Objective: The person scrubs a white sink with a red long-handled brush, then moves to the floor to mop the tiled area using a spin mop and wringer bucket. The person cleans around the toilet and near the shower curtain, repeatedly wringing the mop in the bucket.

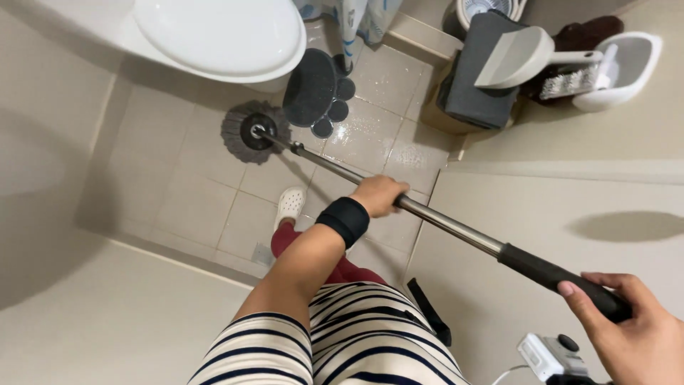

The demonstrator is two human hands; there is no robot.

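Note:
A long mop runs across the view, its steel pole (456, 229) slanting from lower right to upper left. The round grey mop head (251, 131) rests flat on the wet tiled floor (192, 192) beside the white toilet (221, 36). My left hand (379, 194), with a black wristband on the wrist, is closed around the middle of the pole. My right hand (638, 329) grips the black handle end (556, 274) at the lower right.
A dark paw-shaped mat (313, 89) lies by the toilet. At the upper right stand a grey bin (477, 78), a dustpan (516, 57) and a white brush holder (620, 68). My white shoe (290, 204) is on the tiles. A small white device (545, 354) hangs at my lower right.

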